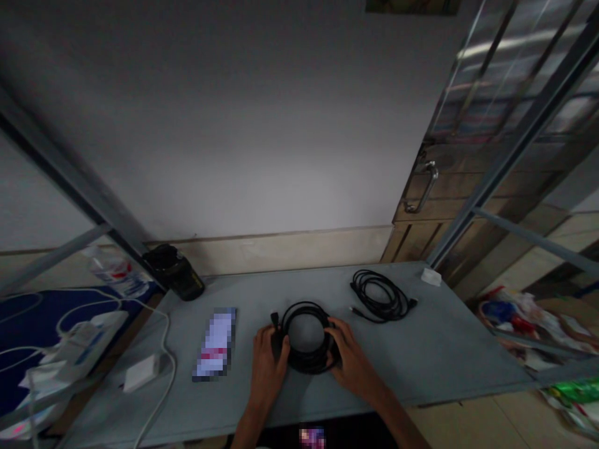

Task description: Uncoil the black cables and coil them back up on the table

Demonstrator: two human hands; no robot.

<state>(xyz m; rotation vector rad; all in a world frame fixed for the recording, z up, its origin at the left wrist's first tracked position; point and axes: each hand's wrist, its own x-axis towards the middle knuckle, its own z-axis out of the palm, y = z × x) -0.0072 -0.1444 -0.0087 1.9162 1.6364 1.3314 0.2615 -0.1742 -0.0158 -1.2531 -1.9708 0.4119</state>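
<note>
A coiled black cable (305,363) is held near the front middle of the grey table (449,355). My left hand (270,352) grips the coil's left side, with the thumb on its inner edge and a dark connector (274,318) poking up above the fingers. On the opposite side, my right hand (345,352) is closed around the coil, fingers on top and thumb tip below. Whether the coil rests on the table or is slightly lifted, I cannot tell. A second coiled black cable (381,296) lies farther back to the right, its plug ends sticking out, touched by neither hand.
Left of my hands lies a phone (216,343). A white charger (141,373) and a white cord (169,352) are farther left. At the back left stands a black cup-like container (180,274). A crumpled white piece (431,277) sits at the back right. Metal posts (468,218) frame the table.
</note>
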